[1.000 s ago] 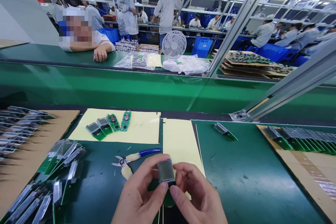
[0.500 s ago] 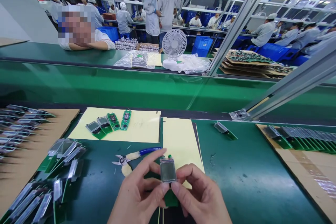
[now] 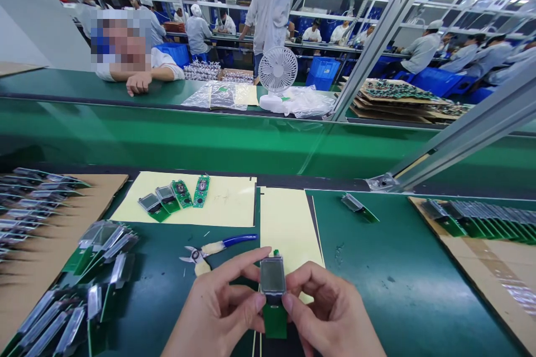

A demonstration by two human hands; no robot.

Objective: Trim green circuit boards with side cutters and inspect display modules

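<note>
A green circuit board with a small grey display is held upright between my two hands, display side toward me. My left hand pinches its left edge with thumb and fingers. On the opposite edge, my right hand grips it the same way. The board's bare green lower end shows below my thumbs. Left of my hands, cutting pliers with blue and cream handles lie with jaws apart. Behind the board is a pale yellow sheet.
Display boards are heaped at left, beside a loaded cardboard sheet. More boards stand in a row at right; a single board lies nearer. A metal post rises past the green barrier. Beyond sits a person.
The board has shifted slightly right and tilted, and my thumbs have spread to its edges, showing more of its lower end. Across the barrier, the seated person's hand has lowered onto the table.
</note>
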